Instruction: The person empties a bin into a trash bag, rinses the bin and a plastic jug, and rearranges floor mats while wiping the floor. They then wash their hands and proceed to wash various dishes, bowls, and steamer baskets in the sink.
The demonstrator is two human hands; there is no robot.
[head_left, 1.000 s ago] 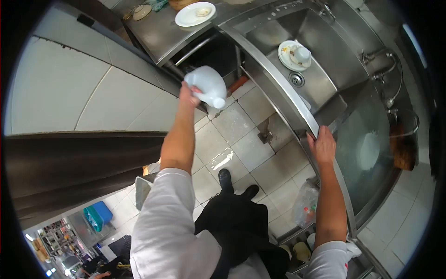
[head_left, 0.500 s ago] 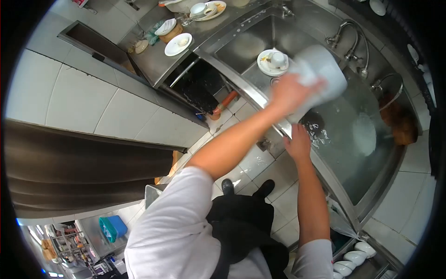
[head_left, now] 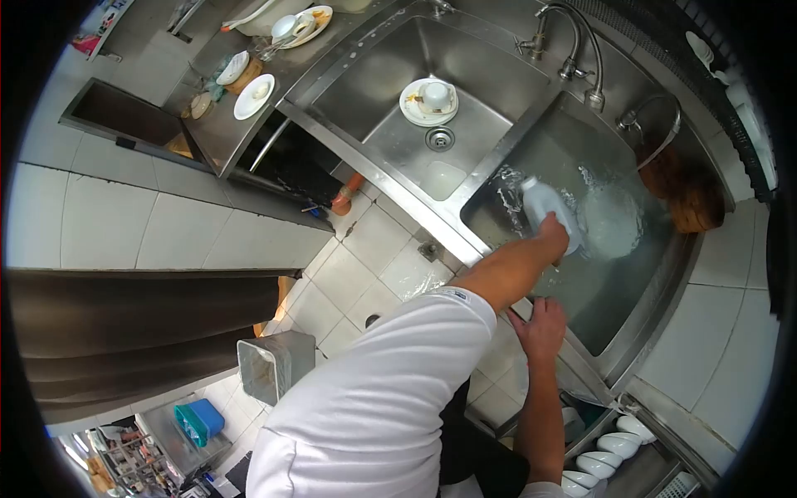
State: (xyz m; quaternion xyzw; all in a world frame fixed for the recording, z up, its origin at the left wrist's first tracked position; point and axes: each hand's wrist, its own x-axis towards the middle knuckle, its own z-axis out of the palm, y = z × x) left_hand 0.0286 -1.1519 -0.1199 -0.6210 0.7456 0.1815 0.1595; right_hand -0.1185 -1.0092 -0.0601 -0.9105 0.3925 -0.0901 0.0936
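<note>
White plastic jug in my left hand, right of frame centre. Fingers wrapped shut around its base end, neck pointing up-left in the frame. Jug is down in the right sink basin, at or just above the water; I can't tell if it's actually dipped in. Ripples and foam around its neck end.

My right hand is lower, just below the left forearm, palm down on the basin's front rim, fingers curled over the edge. It holds nothing loose, just gripping the steel.

Outward from there: a pale round shape sits under the water just right of the jug; could be a plate or bowl, can't say which. A brown object sits at the basin's far right corner, too blurred to identify. A curved tap stands over that corner, and a taller tap sits at top centre-right.

Left basin, upper centre, is dry: a plate with a cup on it lies beside the drain.

Steel counter at upper left carries a small white plate and more dishes further up.

Floor is pale tiles. A steel bin is at lower left of centre, a blue crate further down-left. White bowls are stacked on a shelf at lower right, under the sink.
</note>
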